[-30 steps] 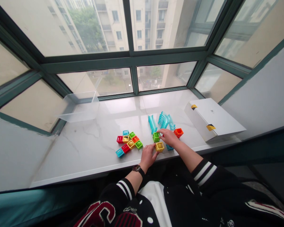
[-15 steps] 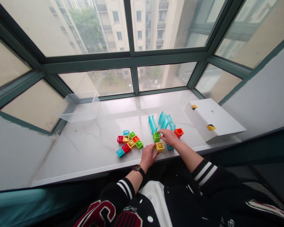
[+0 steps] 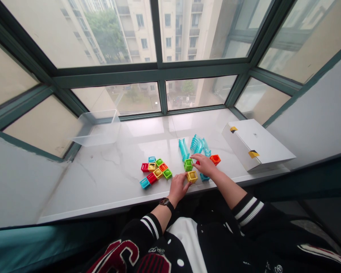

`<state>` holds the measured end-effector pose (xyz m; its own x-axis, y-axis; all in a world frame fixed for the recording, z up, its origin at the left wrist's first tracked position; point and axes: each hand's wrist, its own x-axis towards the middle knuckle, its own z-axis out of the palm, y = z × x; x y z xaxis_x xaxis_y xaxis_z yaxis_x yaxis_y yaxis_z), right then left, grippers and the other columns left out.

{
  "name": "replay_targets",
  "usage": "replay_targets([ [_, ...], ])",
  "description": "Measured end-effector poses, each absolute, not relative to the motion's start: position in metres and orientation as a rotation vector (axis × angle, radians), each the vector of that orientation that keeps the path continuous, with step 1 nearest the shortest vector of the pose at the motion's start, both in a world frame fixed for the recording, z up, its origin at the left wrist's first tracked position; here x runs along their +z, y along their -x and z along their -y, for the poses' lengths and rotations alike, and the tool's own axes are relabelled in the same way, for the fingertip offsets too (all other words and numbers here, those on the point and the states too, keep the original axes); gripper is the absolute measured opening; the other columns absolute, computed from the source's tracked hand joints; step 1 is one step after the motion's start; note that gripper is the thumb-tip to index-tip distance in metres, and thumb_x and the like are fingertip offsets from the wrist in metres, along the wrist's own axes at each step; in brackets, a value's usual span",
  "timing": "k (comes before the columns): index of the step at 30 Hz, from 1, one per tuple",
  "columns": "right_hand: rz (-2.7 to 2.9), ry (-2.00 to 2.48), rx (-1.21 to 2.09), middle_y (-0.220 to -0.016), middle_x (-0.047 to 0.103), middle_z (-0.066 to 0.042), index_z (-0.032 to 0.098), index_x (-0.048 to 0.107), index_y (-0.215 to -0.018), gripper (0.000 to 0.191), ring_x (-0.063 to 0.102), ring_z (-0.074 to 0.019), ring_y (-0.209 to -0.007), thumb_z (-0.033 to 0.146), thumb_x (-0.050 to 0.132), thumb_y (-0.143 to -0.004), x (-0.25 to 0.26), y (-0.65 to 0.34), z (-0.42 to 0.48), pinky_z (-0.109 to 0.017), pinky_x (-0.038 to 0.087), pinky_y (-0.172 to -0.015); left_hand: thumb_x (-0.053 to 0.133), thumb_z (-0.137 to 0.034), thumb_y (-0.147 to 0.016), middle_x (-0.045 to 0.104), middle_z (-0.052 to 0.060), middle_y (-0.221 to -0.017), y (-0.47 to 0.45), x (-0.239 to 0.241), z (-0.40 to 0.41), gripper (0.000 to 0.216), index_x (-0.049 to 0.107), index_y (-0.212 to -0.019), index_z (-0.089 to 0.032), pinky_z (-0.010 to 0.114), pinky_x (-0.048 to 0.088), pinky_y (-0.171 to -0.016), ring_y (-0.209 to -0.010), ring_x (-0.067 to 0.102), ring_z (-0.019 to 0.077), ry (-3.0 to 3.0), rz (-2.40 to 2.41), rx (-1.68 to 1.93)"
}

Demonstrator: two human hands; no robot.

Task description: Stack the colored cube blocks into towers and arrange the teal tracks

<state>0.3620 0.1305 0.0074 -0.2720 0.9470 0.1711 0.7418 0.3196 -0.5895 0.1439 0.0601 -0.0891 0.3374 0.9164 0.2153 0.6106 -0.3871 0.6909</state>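
My left hand (image 3: 178, 187) has its fingers around the left and near sides of a yellow toy block (image 3: 192, 176) close to the sill's front edge. Just beyond it, a green toy block (image 3: 188, 164) is gripped at its right side and top by the fingers of my right hand (image 3: 204, 165). Turquoise see-through track pieces, one straight (image 3: 183, 149) and one curved (image 3: 197, 144), lie past the green block. An orange block (image 3: 215, 159) rests right of my right hand. Under that wrist, a blue block (image 3: 204, 177) is partly hidden, as is a red piece.
Left of my hands, several coloured blocks (image 3: 158, 173) lie in a joined-looking cluster on the white marble sill (image 3: 110, 178). A clear plastic bin (image 3: 99, 131) stands at the back left. A white box (image 3: 257, 144) with yellow-black tabs sits at the right. Windows (image 3: 199, 91) enclose the sill.
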Motion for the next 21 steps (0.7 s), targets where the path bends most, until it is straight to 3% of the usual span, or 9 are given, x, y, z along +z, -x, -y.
replay_targets([
  [5, 1.936, 1.470, 0.585, -0.131, 0.072, -0.008, 0.027, 0.076, -0.123, 0.031, 0.068, -0.0274, -0.123, 0.027, 0.066, -0.094, 0.026, -0.376, -0.104, -0.048, 0.055, -0.109, 0.075, -0.035, -0.093, 0.072, 0.008, -0.125, -0.144, -0.089, -0.061, 0.051, 0.059, -0.140, -0.026, 0.043, 0.052, -0.100, -0.114, 0.065, 0.0281, -2.125, -1.327, 0.812],
  [11, 1.734, 1.509, 0.684, -0.122, 0.076, -0.008, 0.027, 0.076, -0.119, 0.030, 0.074, -0.0258, -0.104, 0.038, 0.065, -0.093, 0.032, -0.400, -0.065, -0.042, 0.063, -0.091, 0.075, -0.035, -0.093, 0.072, 0.007, -0.125, -0.143, -0.086, -0.060, 0.048, 0.059, -0.138, -0.027, 0.043, 0.053, -0.099, -0.113, 0.066, 0.0265, -2.142, -1.330, 0.821],
  [21, 1.724, 1.497, 0.710, -0.120, 0.075, -0.008, 0.027, 0.076, -0.120, 0.031, 0.075, -0.0239, -0.096, 0.037, 0.064, -0.093, 0.022, -0.401, -0.044, -0.040, 0.062, -0.088, 0.072, -0.037, -0.095, 0.072, 0.008, -0.125, -0.143, -0.091, -0.063, 0.045, 0.061, -0.137, -0.027, 0.045, 0.052, -0.100, -0.113, 0.065, 0.0282, -2.101, -1.330, 0.832],
])
